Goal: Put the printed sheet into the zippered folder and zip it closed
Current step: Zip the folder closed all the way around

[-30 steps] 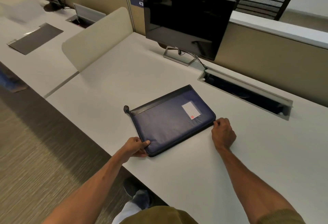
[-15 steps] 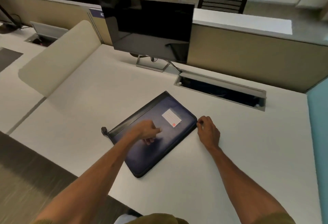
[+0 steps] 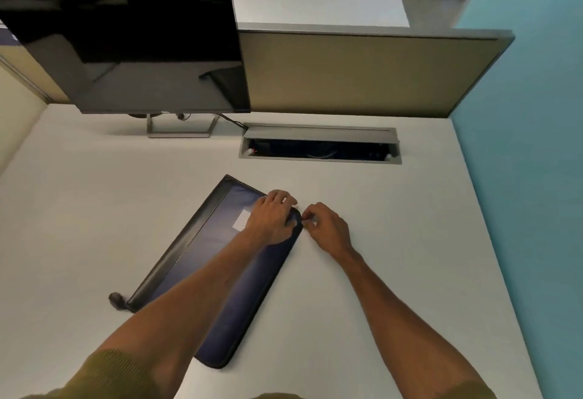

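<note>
Folder (image 3: 217, 259) mid-desk (image 3: 378, 272) — both hands (image 3: 271, 218) at corner

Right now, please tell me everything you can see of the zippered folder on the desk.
The zippered folder is a flat, dark navy case with black edging and a black band along its left side. It looks like soft leather-like material. It lies closed and diagonal on the white desk. A small white label sits near its far end, and a black pull tab hangs off its near left corner. The left hand presses on the far corner; the right hand pinches beside that corner.
</note>
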{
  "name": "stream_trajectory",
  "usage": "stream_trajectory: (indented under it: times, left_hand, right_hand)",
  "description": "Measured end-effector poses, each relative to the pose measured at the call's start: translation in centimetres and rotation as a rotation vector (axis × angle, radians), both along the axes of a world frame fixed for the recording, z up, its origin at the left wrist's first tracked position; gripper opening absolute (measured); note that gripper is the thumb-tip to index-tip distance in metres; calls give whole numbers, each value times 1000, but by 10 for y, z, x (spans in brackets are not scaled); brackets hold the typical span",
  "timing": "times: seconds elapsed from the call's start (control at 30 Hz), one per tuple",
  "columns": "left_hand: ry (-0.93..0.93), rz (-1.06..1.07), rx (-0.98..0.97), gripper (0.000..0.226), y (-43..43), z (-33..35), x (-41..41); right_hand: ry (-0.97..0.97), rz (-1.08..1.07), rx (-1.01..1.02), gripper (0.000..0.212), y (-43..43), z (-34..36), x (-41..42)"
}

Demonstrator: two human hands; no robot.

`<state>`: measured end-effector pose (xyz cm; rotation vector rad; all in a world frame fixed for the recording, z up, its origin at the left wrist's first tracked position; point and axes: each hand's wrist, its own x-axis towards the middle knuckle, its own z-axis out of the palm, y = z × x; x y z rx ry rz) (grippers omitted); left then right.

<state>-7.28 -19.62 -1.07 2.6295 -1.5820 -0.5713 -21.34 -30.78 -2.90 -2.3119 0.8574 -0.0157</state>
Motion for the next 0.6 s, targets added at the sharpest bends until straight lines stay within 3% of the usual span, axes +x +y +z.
stream_trajectory:
  times: [0.43, 0.5, 0.6]
  left_hand:
    - [130, -3, -102, 47, 11, -19, 11]
    - [187, 111, -163, 53, 18, -18, 23]
    - [93, 425, -241, 65, 36, -17, 54]
  right_hand:
    - [-7, 56, -72, 17, -6, -1, 23]
    - [-12, 74, -59, 15, -8, 0, 26]
    - [0, 98, -53, 12, -12, 2, 27]
